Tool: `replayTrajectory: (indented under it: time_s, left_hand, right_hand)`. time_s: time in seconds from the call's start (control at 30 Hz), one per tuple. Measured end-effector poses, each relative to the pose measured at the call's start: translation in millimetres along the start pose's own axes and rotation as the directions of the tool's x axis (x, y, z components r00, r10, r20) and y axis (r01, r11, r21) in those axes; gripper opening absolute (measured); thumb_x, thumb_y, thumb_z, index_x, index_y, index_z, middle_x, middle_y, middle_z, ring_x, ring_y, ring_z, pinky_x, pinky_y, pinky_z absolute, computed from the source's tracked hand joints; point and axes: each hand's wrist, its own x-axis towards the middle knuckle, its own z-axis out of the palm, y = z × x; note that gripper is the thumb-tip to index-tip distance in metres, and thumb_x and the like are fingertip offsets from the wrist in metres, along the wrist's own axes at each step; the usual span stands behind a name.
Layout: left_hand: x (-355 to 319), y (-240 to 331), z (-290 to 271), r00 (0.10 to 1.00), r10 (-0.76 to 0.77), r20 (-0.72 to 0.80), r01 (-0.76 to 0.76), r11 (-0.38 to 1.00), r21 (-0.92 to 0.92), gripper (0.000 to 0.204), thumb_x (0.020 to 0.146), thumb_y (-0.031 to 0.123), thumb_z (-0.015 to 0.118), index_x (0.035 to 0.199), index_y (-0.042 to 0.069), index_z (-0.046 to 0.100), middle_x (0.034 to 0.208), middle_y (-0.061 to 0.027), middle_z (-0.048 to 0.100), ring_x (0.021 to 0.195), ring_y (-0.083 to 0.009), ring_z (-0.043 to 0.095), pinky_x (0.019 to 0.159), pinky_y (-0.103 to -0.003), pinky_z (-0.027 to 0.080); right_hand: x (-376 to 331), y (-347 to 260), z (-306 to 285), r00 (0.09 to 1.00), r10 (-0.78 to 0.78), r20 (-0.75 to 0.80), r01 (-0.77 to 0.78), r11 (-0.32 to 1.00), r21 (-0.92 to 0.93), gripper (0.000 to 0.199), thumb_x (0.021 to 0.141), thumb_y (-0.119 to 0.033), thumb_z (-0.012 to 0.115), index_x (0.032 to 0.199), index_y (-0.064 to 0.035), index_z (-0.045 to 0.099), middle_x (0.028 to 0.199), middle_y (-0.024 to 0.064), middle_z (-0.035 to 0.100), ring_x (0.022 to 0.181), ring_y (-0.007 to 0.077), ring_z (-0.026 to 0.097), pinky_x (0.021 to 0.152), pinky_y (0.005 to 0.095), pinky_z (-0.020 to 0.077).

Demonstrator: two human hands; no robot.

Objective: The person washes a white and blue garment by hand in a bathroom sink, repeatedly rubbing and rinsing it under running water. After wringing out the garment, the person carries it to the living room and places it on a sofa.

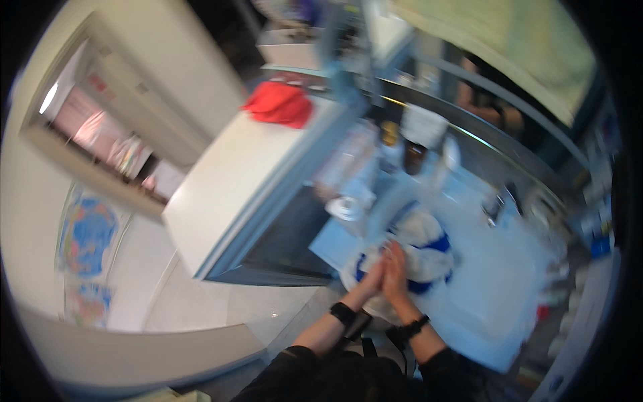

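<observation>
While the picture is blurry, both hands show near six o'clock. The left hand (pixel 372 273) and the right hand (pixel 395 271) are pressed together, palm to palm, with the fingers straight, over a white and blue cloth (pixel 429 244). I cannot tell if they touch it. The cloth lies on a pale blue table (pixel 495 295), just past the hands toward one o'clock. A red cloth (pixel 280 104) sits on a white counter (pixel 234 181) at eleven o'clock. To do this well, keep both palms flat and even.

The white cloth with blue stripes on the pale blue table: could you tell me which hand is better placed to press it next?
Probably the right hand: it lies over the cloth, while the left hand sits at its near edge.
</observation>
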Motion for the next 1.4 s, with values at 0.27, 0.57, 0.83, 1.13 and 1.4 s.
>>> replayTrajectory:
  time_s: [0.27,0.57,0.83,1.13,1.4]
  left_hand:
    - [6,-13,-20,0.951,0.154,0.267,-0.146,0.988,-0.050,0.046,0.098,0.046,0.038,0.121,0.008,0.051,0.115,-0.0016,0.057,0.102,-0.0126,0.051,0.090,-0.028,0.042]
    - [10,-40,-38,0.999,-0.048,-0.006,0.043,0.936,-0.350,0.049,0.097,0.043,0.045,0.136,0.013,0.044,0.132,-0.0023,0.050,0.124,-0.0167,0.044,0.101,-0.033,0.037]
    - [25,-64,-74,0.999,0.028,0.042,-0.012,0.944,-0.330,0.050,0.096,0.050,0.038,0.131,0.016,0.049,0.135,-0.0028,0.049,0.122,-0.0190,0.046,0.102,-0.037,0.037]
    - [-31,-31,-32,0.978,0.192,0.077,-0.159,0.936,-0.315,0.054,0.098,0.048,0.037,0.138,0.012,0.039,0.130,-0.0098,0.052,0.117,-0.0252,0.050,0.100,-0.039,0.040]
    - [-27,-30,-29,0.974,0.210,0.089,-0.196,0.970,-0.147,0.058,0.099,0.047,0.032,0.138,0.005,0.037,0.136,-0.0097,0.048,0.125,-0.0254,0.046,0.106,-0.040,0.036]
  right_hand:
    - [-30,-13,0,0.984,0.080,0.158,-0.080,0.997,-0.007,0.051,0.098,-0.026,0.037,0.139,0.0034,0.031,0.144,0.0250,0.030,0.132,0.0414,0.032,0.108,0.0462,0.0262]
    - [-20,9,-2,0.896,0.112,0.430,-0.043,0.985,-0.166,0.052,0.095,-0.027,0.039,0.133,0.0089,0.036,0.141,0.0280,0.034,0.130,0.0449,0.030,0.109,0.0499,0.0225]
    - [1,12,14,0.844,-0.165,0.510,0.324,0.915,-0.240,0.054,0.089,-0.026,0.049,0.129,0.0088,0.042,0.140,0.0266,0.037,0.130,0.0396,0.035,0.109,0.0490,0.0239]
    - [-44,-3,-32,0.754,-0.206,0.623,0.331,0.939,-0.090,0.065,0.093,-0.039,0.047,0.132,0.0117,0.037,0.144,0.0293,0.029,0.135,0.0375,0.029,0.112,0.0440,0.0199]
    - [30,77,-127,0.924,0.378,0.065,-0.383,0.917,0.110,0.018,0.088,-0.020,0.060,0.094,-0.0030,0.062,0.086,0.0138,0.065,0.079,0.0266,0.064,0.071,0.0342,0.0502]
